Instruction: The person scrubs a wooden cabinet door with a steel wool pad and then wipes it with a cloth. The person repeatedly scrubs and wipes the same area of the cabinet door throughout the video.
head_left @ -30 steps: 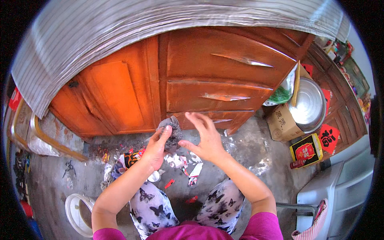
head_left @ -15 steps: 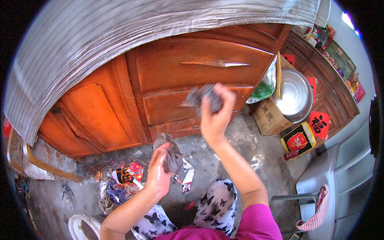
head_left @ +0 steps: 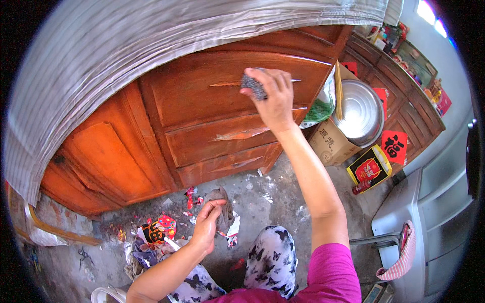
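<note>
My right hand is closed around a dark grey, rough-textured scouring pad. It reaches to the upper drawer of the wooden cabinet, by the pale, worn handle strip there; whether the pad touches the wood I cannot tell. Lower down, my left hand grips a crumpled grey-brown rag, which hangs beyond the fingers above the floor. Orange-brown doors fill the cabinet's left side. A striped grey cloth drapes over its top.
Torn paper scraps and rags litter the floor below the cabinet. At lower left stands a white bucket. To the right are a cardboard box, a large metal basin, a black-and-yellow carton and a chair with pink-striped padding.
My right hand has moved up with the scouring pad, from in front of the lower drawers to the upper drawer. My left hand has dipped slightly, and the rag now hangs looser.
</note>
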`<act>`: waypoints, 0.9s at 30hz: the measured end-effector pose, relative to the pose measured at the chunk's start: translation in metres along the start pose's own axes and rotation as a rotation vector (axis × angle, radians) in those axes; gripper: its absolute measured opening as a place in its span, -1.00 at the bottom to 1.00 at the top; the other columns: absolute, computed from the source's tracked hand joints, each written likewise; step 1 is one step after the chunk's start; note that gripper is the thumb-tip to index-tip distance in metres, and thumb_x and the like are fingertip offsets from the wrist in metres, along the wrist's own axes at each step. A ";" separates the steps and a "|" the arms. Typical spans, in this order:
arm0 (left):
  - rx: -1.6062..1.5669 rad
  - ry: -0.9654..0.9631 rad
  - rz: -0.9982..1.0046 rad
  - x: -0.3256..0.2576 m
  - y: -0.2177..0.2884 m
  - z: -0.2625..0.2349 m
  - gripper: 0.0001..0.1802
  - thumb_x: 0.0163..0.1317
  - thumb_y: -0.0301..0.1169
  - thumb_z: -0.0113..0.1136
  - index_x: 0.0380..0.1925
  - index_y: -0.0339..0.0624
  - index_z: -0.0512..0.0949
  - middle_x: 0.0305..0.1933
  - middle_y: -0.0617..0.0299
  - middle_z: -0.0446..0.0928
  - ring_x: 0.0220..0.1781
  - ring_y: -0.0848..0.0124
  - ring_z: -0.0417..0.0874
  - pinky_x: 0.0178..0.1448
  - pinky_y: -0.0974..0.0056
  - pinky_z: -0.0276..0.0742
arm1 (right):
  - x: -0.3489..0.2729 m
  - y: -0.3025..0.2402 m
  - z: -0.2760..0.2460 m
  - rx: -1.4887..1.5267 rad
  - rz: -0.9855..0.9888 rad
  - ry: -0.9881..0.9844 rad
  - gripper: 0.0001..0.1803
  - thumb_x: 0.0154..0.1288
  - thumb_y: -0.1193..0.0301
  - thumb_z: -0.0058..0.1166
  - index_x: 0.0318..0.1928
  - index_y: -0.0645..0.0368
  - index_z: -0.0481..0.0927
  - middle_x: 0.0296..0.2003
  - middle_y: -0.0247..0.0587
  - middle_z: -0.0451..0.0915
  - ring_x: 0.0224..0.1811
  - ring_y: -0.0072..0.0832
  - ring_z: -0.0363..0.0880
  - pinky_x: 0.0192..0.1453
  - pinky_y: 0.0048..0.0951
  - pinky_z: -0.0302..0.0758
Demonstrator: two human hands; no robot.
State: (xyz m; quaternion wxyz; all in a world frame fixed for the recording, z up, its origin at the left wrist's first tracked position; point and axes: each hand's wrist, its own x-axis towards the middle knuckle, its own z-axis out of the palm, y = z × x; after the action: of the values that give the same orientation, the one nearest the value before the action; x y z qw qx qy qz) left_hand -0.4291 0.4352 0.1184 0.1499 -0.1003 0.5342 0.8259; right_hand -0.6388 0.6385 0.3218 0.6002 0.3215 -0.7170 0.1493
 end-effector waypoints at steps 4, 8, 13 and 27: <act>-0.006 -0.018 -0.031 -0.006 0.007 0.002 -0.77 0.56 -0.36 0.08 0.08 -0.13 0.63 -0.03 0.33 0.62 0.01 0.50 0.58 0.17 0.34 0.47 | 0.006 -0.015 0.008 0.124 0.218 0.102 -0.49 0.06 0.35 0.54 0.07 -0.05 0.68 -0.05 -0.25 0.65 0.05 -0.15 0.59 0.15 -0.17 0.59; 0.016 -0.074 -0.058 -0.005 0.007 0.004 -0.76 0.56 -0.35 0.08 0.08 -0.13 0.63 -0.05 0.33 0.63 -0.03 0.53 0.57 0.13 0.36 0.46 | 0.022 -0.044 0.022 0.051 0.037 0.023 -0.50 0.06 0.44 0.50 0.06 -0.15 0.69 0.04 -0.26 0.59 0.09 -0.13 0.57 0.14 -0.19 0.62; 0.025 -0.074 -0.071 0.002 -0.003 -0.004 -0.76 0.56 -0.37 0.06 0.08 -0.13 0.64 -0.08 0.35 0.62 -0.05 0.54 0.57 0.08 0.39 0.46 | 0.007 -0.008 -0.010 -0.029 -0.070 -0.238 -0.45 0.08 0.59 0.38 0.10 -0.19 0.70 0.06 -0.26 0.60 0.12 -0.14 0.59 0.13 -0.16 0.65; 0.105 -0.124 -0.030 0.000 0.004 -0.001 -0.80 0.56 -0.38 0.09 0.02 -0.15 0.64 -0.08 0.35 0.61 -0.03 0.53 0.56 0.12 0.37 0.46 | 0.026 -0.026 -0.013 -0.082 0.114 -0.293 -0.69 0.20 0.49 0.38 -0.04 -0.07 0.72 -0.09 -0.18 0.63 0.02 -0.13 0.63 0.11 -0.14 0.59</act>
State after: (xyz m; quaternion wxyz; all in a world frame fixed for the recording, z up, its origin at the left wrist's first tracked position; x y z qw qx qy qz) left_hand -0.4307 0.4326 0.1210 0.1999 -0.0490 0.5649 0.7991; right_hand -0.6145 0.6195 0.3452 0.4922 0.2740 -0.8195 0.1052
